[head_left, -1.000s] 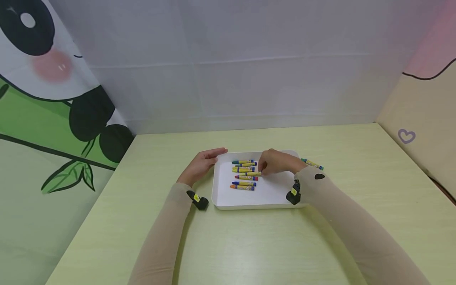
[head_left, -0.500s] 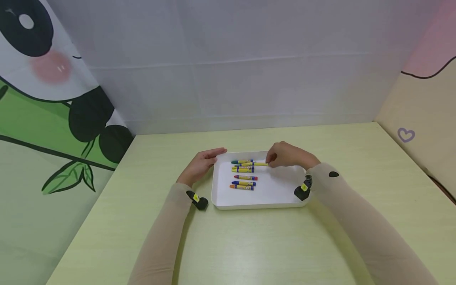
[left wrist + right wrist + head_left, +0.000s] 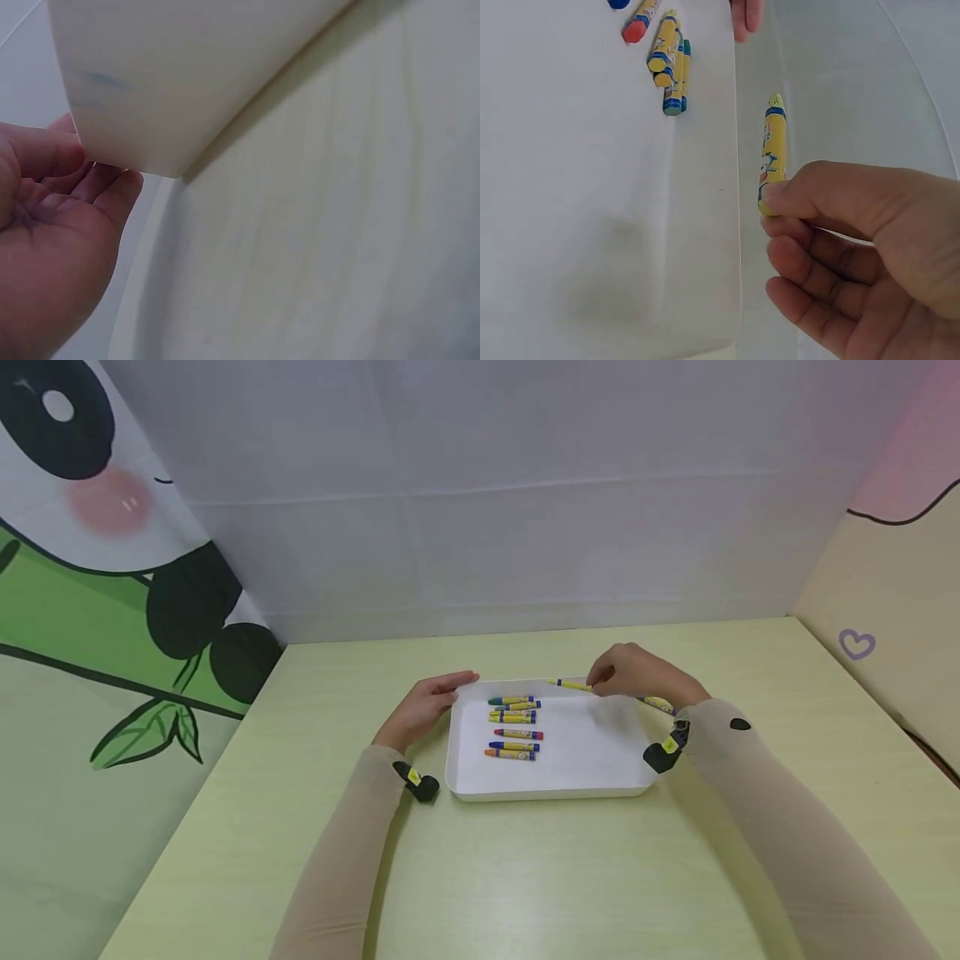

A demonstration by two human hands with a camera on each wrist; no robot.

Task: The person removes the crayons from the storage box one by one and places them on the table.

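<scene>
White tray (image 3: 570, 777) on the pale green desk (image 3: 525, 877), w/ crayons lying inside at its left-centre: a tight group at the far end (image 3: 514, 708) (exact count unclear, approx. four), then a red-tipped crayon (image 3: 518, 734), a blue crayon (image 3: 513, 747) and an orange crayon (image 3: 510, 755) nearer the person. Right half of tray floor bare.

Right hand (image 3: 637, 675) pinches a yellow-wrapped crayon (image 3: 570, 684) btw. thumb and fingertips; in the wrist view this crayon (image 3: 772, 150) is just outside the tray's far rim, tip pointing away from the hand. A further crayon (image 3: 658, 702) lies on the desk beside the tray's far right corner, partly hidden by the right wrist.

Left hand (image 3: 423, 706) relaxed, fingers straight, resting against the tray's far left corner; wrist view shows the fingertips (image 3: 112, 180) at the tray wall.

Vs. 0.5 s ago: right hand has lifted the yellow crayon out of the group and carried it rightward past the far rim; left hand and remaining crayons unchanged.
</scene>
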